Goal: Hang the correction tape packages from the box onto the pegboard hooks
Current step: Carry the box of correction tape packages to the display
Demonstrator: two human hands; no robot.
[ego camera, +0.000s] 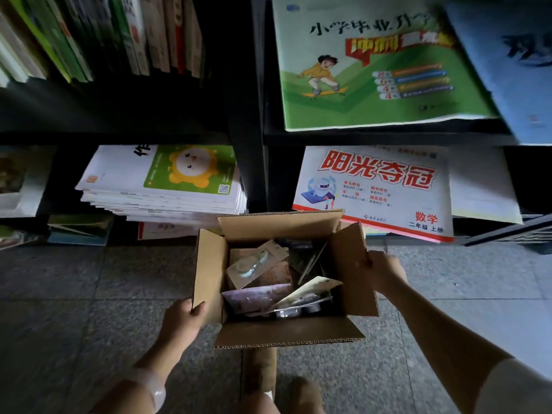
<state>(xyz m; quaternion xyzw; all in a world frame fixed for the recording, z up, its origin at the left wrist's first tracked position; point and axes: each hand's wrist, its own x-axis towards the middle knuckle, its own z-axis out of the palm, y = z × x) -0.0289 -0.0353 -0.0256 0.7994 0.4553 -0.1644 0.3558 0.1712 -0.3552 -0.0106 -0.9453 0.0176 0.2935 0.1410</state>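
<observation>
Grey tiled floor (89, 279) | left hand (183, 319), right hand (380, 268): fingers gripping box (355, 273) flaps | packages (254, 264) inside

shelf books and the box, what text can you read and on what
"阳光夺冠": red title on the white workbook
"数学" and "二年级 上册": the same cover's lower right corner
Green workbook: title too blurred to read
Stack: QR code and a cut-off character, unreadable
Packages in the box: print too small
</observation>
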